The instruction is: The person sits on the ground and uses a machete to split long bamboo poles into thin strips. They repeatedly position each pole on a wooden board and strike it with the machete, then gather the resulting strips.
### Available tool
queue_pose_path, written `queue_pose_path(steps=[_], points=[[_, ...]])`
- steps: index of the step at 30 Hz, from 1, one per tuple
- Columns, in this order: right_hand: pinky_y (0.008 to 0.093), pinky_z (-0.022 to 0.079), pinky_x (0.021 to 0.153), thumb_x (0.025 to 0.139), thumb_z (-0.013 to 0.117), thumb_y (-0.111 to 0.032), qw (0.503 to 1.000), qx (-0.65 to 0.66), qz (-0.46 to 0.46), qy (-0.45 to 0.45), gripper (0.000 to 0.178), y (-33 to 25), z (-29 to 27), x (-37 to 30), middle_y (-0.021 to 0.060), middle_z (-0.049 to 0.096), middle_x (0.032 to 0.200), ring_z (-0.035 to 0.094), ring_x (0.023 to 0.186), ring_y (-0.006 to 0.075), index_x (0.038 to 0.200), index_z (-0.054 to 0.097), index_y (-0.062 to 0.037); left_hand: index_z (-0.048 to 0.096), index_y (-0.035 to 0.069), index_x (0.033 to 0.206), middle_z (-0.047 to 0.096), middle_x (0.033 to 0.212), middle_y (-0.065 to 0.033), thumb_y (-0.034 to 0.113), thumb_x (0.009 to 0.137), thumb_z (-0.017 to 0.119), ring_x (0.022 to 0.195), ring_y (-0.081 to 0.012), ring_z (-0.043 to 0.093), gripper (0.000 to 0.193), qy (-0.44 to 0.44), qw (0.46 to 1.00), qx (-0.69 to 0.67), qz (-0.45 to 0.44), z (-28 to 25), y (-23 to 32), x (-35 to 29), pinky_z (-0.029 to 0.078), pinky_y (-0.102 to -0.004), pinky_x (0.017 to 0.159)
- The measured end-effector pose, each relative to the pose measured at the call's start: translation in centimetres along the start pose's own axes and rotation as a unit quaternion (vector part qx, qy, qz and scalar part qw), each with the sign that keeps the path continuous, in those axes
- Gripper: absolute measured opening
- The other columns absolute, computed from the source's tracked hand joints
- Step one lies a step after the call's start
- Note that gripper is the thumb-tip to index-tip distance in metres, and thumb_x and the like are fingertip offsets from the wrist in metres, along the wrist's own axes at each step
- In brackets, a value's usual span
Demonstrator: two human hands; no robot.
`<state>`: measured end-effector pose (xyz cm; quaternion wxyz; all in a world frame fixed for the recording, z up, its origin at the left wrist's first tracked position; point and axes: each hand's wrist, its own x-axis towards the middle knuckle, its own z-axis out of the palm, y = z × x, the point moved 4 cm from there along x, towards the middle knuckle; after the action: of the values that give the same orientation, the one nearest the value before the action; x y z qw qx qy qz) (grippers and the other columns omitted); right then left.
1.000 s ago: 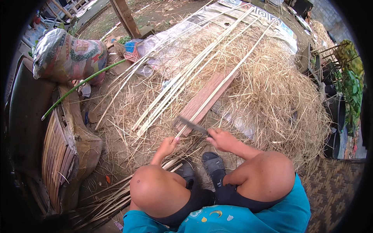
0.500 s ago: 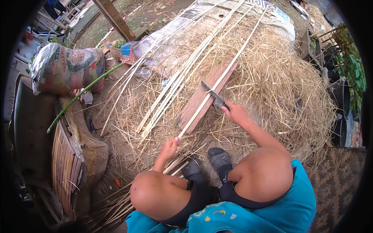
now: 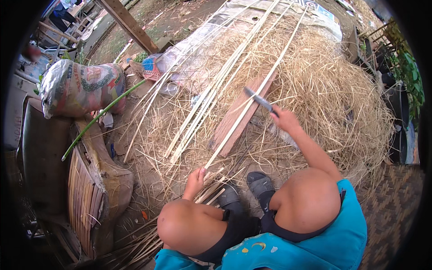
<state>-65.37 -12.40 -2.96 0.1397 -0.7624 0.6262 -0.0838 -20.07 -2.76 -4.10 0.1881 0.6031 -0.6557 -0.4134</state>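
My left hand (image 3: 194,182) grips the near end of a long pale bamboo strip (image 3: 234,128). The strip runs away from me, over a reddish-brown wooden board (image 3: 228,123) and on across the shavings. My right hand (image 3: 285,119) is closed on the dark handle of a knife (image 3: 261,101). Its blade lies across the strip near the far part of the board, and a thin curl stands up beside it. Left of the board, several more pale strips (image 3: 211,96) lie side by side on the ground.
A large heap of thin shavings (image 3: 333,103) spreads to the right. On the left stand a stuffed sack (image 3: 85,87), a green stalk (image 3: 105,109) and a worn wooden seat (image 3: 83,198). More split strips (image 3: 139,240) lie by my left knee. A woven mat (image 3: 391,211) is at lower right.
My right hand has moved the knife a little farther along the strip, away from me. The left hand still holds the near end. The whole view has shifted slightly.
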Motion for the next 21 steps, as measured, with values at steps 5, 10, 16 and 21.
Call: queue_pose_path(steps=[5, 10, 16, 21], points=[[0.0528, 0.058, 0.074, 0.101, 0.054, -0.043, 0.994, 0.087, 0.052, -0.028, 0.035, -3.7, 0.1, 1.3, 0.0228, 0.070, 0.085, 0.071, 0.080, 0.0426, 0.125, 0.060, -0.0177, 0.064, 0.000, 0.091, 0.063, 0.072, -0.0217, 0.031, 0.106, 0.050, 0.066, -0.0415, 0.060, 0.037, 0.020, 1.000, 0.002, 0.016, 1.9, 0.1, 2.0, 0.047, -0.0459, 0.063], [0.0481, 0.058, 0.066, 0.104, 0.050, -0.042, 0.962, 0.020, 0.254, 0.096, 0.039, 10.8, -5.2, 2.4, 0.0181, 0.069, 0.075, 0.071, 0.072, 0.0320, 0.127, 0.061, -0.0124, 0.063, 0.002, 0.090, 0.063, 0.075, -0.0234, 0.034, 0.105, 0.050, 0.070, -0.0441, 0.062, 0.037, 0.014, 0.999, 0.027, -0.036, 0.2, -0.9, -0.4, 0.047, -0.0489, 0.064], [0.0500, 0.058, 0.072, 0.104, 0.050, -0.043, 0.985, 0.099, 0.134, -0.037, 0.042, -4.3, -2.0, -1.4, 0.0216, 0.069, 0.080, 0.071, 0.080, 0.0387, 0.131, 0.057, -0.0128, 0.058, 0.004, 0.093, 0.066, 0.076, -0.0227, 0.034, 0.104, 0.050, 0.075, -0.0467, 0.064, 0.034, 0.078, 0.977, 0.158, 0.117, 0.6, 2.4, 0.5, 0.049, -0.0556, 0.067], [0.0522, 0.058, 0.075, 0.103, 0.049, -0.044, 0.995, 0.083, 0.031, -0.035, 0.039, -6.8, 1.5, -2.2, 0.0209, 0.068, 0.083, 0.071, 0.083, 0.0403, 0.136, 0.053, -0.0225, 0.055, 0.006, 0.096, 0.066, 0.066, -0.0243, 0.037, 0.106, 0.043, 0.061, -0.0474, 0.065, 0.035, -0.012, 0.953, 0.300, 0.034, -0.2, 1.0, -1.1, 0.052, -0.0571, 0.054]])
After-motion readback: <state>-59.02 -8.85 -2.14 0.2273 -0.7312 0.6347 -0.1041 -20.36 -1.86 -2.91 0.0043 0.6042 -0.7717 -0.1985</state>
